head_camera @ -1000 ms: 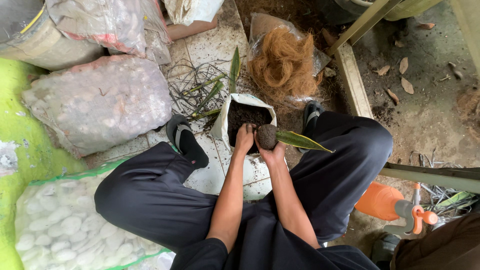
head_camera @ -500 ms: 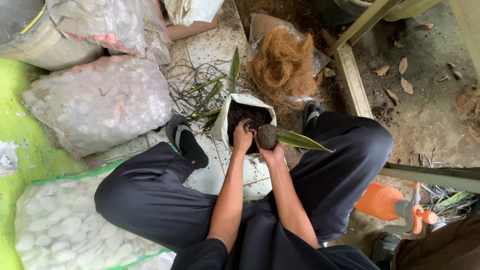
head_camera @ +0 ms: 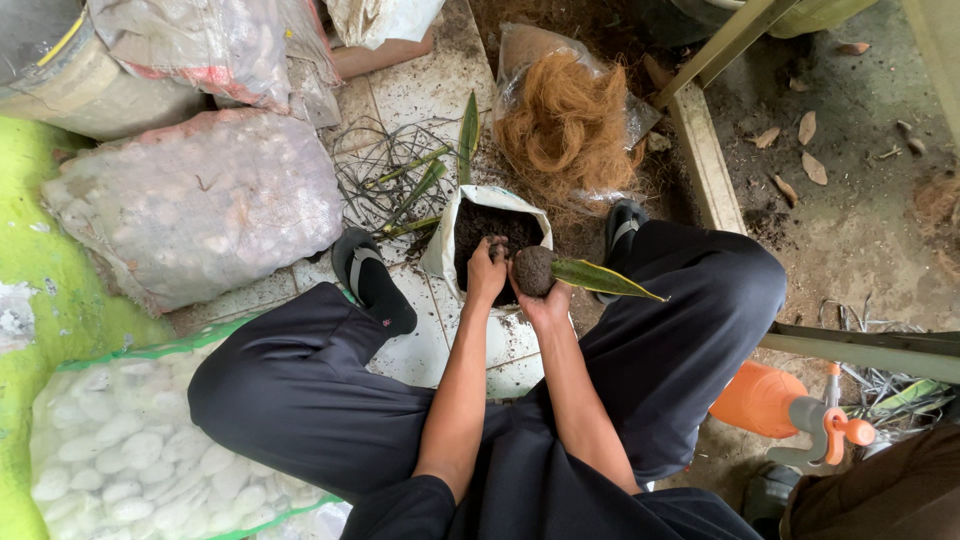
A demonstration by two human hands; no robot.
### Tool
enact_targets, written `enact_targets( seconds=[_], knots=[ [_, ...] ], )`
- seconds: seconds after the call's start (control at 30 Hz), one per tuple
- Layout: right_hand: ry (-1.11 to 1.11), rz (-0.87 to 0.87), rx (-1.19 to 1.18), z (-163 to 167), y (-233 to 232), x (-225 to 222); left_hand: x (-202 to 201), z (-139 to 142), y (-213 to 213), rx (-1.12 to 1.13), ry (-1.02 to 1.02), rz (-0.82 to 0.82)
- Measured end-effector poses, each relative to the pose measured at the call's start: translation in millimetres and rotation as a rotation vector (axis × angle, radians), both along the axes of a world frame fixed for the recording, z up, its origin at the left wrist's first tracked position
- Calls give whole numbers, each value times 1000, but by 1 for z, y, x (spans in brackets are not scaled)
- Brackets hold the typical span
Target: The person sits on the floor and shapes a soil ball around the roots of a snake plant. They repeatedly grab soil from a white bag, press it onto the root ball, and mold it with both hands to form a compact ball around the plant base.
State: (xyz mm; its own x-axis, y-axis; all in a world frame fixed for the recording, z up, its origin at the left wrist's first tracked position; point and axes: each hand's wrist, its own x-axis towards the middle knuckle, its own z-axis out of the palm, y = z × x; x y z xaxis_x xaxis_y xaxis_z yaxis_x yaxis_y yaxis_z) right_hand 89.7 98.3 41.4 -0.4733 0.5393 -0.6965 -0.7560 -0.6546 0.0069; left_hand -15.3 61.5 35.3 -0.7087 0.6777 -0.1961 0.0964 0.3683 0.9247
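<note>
Containers. A white bag [head_camera: 446, 238] with its mouth rolled open stands directly ahead of both hands, between the person's feet. It is filled with dark soil [head_camera: 492, 228]. Beyond the bag, farther from the hands, a clear plastic bag [head_camera: 520, 48] lies open with a mass of brown coconut fibre [head_camera: 568, 130] spilling from it.

Packages. To the left of the hands, well apart, a large clear sack [head_camera: 190, 205] of pale pebbles lies on the tiles. A second pebble sack [head_camera: 110, 455], with a green edge, lies near the person's left knee. Another clear sack [head_camera: 200, 45] rests at the far left, on top of a grey cylinder [head_camera: 60, 75]. To the right of the hands, near the right leg, an orange spray bottle [head_camera: 765, 400] lies on its side. No labels can be made out.

Hands. The left hand [head_camera: 487, 272] is over the soil at the bag's mouth, fingers curled downward and touching the soil; whether it grips anything cannot be told. The right hand [head_camera: 545, 300] is cupped palm-up, fingers closed around a round soil ball [head_camera: 533, 270]. A long green leaf [head_camera: 605, 280] projects from the ball to the right, across the right leg. The hands are just beside each other, the ball between them at the bag's near edge.
</note>
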Motion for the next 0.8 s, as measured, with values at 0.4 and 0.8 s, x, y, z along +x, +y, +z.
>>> enact_targets(
  seconds=[0.4, 0.8],
  knots=[
    [24, -4, 7, -2, 1, 0, -2, -1, -2, -182, 257, 19],
    [-19, -4, -8, -2, -1, 0, -1, 0, -5, -278, 332, 29]
  ],
)
